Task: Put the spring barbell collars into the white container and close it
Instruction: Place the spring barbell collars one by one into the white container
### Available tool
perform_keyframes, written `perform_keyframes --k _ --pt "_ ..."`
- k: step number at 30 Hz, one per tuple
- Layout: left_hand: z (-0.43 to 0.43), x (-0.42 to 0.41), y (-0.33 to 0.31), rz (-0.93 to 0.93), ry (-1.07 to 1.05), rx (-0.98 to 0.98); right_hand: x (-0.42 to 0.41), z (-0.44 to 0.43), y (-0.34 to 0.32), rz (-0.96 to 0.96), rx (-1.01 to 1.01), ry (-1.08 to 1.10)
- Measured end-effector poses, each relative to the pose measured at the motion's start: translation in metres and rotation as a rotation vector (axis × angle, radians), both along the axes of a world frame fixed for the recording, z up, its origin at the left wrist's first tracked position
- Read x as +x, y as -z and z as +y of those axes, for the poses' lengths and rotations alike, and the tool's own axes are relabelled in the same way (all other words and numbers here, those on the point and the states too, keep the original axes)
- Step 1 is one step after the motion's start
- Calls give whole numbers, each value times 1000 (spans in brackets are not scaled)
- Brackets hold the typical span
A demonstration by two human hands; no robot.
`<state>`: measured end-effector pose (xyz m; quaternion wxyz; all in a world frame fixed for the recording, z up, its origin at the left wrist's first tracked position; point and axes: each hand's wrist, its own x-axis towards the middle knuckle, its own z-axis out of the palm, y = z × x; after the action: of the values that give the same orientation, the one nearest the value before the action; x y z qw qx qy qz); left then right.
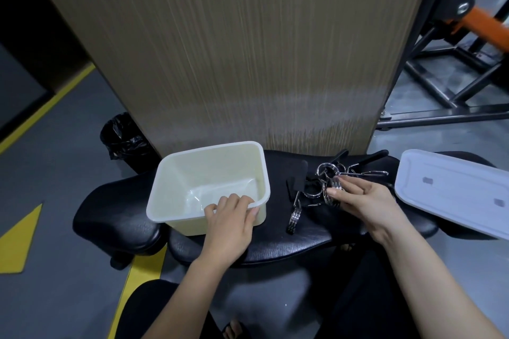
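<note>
The white container (176, 170) stands open and empty on the left part of a black padded bench (275, 245). My left hand (230, 224) grips its near right rim. Several chrome spring barbell collars with black handles lie in a tangled pile (327, 170) to the container's right. My right hand (366, 198) has its fingers closed on one collar coil (332, 191) at the near edge of the pile. Another collar (294, 216) lies apart, nearer to me. The white lid (454, 190) lies flat at the bench's right end.
A tall wood-grain pillar (248, 49) rises directly behind the bench. A bin with a black bag (124, 137) stands at its left. Black and orange gym frames (454, 49) fill the back right. Yellow markings (19, 239) cross the grey floor.
</note>
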<state>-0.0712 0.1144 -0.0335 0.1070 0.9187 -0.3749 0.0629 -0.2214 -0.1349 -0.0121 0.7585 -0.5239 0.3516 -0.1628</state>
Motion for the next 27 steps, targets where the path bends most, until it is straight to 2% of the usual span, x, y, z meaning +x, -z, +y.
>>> perform_keyframes --k 2,6,12,17,21,24,27 --pt "-1 0 0 3 -3 8 -1 -1 -3 -30 -86 44" --pt "-1 -1 1 -20 -11 3 -2 0 -7 -33 -312 265" --pt "-1 1 2 -20 -4 -38 -14 -10 -11 -155 -266 605" --pt "-4 -7 2 5 98 -85 -24 -19 -9 -226 -308 766" --pt "-16 -17 -4 42 111 -75 -23 -22 -11 -330 -222 809" --pt "-22 -20 -15 178 117 -146 -18 -17 -13 -417 -17 771" --pt "-29 -23 -35 116 182 -268 -9 -9 -12 -439 140 641"
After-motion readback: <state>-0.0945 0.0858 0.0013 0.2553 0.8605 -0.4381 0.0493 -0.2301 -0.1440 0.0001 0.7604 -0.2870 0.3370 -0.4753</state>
